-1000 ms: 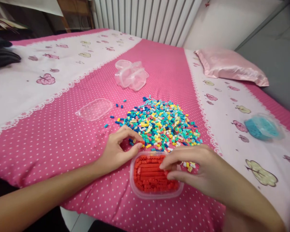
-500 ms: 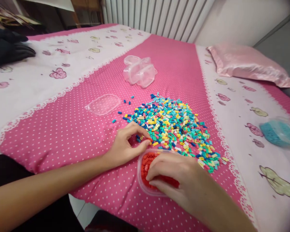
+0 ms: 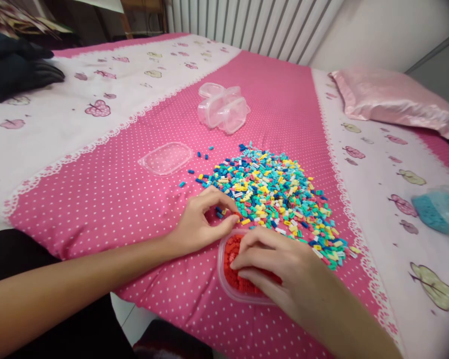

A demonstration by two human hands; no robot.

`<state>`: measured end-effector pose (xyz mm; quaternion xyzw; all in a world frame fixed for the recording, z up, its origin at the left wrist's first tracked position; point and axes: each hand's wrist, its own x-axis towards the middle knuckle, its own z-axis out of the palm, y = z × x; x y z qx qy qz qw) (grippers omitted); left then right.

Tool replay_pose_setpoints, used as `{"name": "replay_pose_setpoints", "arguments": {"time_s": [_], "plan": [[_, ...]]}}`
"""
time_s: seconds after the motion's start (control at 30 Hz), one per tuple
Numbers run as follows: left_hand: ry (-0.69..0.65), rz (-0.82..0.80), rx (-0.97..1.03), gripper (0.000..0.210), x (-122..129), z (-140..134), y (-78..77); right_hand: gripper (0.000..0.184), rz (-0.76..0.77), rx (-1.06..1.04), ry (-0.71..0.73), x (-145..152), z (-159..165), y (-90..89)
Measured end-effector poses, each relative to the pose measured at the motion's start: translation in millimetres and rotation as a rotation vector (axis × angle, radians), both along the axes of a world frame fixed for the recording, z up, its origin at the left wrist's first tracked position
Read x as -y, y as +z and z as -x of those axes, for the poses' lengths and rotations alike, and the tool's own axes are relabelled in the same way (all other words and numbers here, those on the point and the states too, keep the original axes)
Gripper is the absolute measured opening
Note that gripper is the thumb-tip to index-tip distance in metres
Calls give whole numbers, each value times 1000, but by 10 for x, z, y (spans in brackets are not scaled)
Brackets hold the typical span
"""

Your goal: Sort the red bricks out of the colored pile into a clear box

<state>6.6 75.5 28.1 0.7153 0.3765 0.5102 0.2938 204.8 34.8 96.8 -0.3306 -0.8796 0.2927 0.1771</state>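
Observation:
My left hand (image 3: pixel 205 222) is at the near left edge of a heap of small toy building bricks (image 3: pixel 277 189). Its thumb and forefinger pinch a red brick (image 3: pixel 238 215). My right hand (image 3: pixel 280 264) hangs over a clear plastic container (image 3: pixel 222 276) filled with red bricks (image 3: pixel 235 249). Thumb and fingertips are drawn together just at the red bricks; whether a brick sits between them is hidden. The heap mixes blue, teal, green, yellow, white and pink bricks.
A clear lid (image 3: pixel 166 159) lies left of the heap, near several stray bricks. Clear empty containers (image 3: pixel 224 109) are piled behind. At the right stands a tub of blue bricks (image 3: pixel 439 210), and a pink pillow (image 3: pixel 396 99) is farther back. A black glove-like item (image 3: pixel 20 70) lies far left.
The whole scene has shifted slightly to the right in view. Both hands keep nearly the same places, the left still pinching the red brick and the right still over the container.

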Motion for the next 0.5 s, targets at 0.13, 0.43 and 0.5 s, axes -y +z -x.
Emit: {"name": "replay_pose_setpoints", "arguments": {"time_s": [0.13,0.43,0.5], "plan": [[-3,10,0,1,5,1,3,20,22,-15,10,4,-13,25],[-15,10,-12,2,8,9,11,11,42,-12,-5,74,76,-3],[-14,6,-16,2,6,9,11,11,36,9,-7,75,78,-2]]}}
